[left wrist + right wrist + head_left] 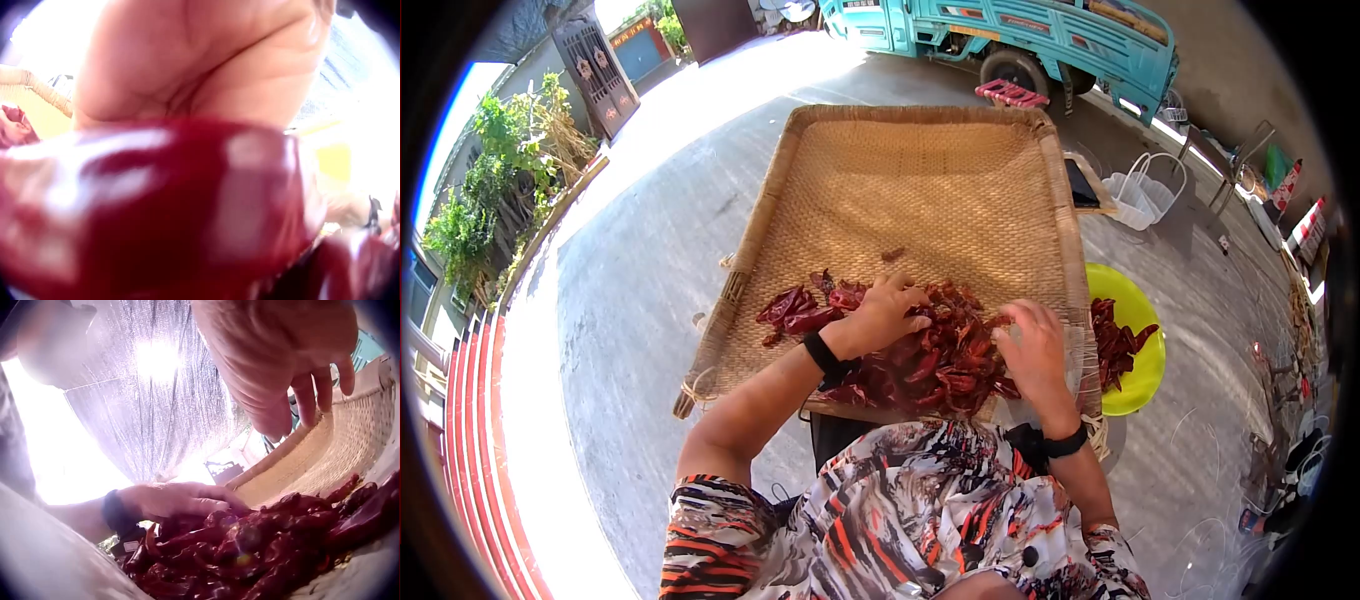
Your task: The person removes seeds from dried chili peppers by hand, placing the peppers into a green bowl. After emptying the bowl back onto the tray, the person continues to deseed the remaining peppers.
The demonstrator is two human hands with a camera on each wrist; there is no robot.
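Dried red chillies (920,365) lie heaped at the near end of a woven tray (920,190). My left hand (878,318) rests on the heap's upper left part, palm down, fingers loosely bent. At the heap's right side my right hand (1035,355) hovers with relaxed fingers; in the right wrist view this right hand (287,362) is above the chillies (250,556) with nothing held. A glossy red chilli (156,206) fills the lower left wrist view, in front of the left palm (200,62). The left fingertips are hidden there.
A yellow-green basin (1145,350) with more red chillies stands right of the tray, below its edge. Beyond it are a white basket (1140,200) and a small pink stool (1012,94). A turquoise vehicle (1000,30) is parked at the back; red-edged steps (480,430) are at left.
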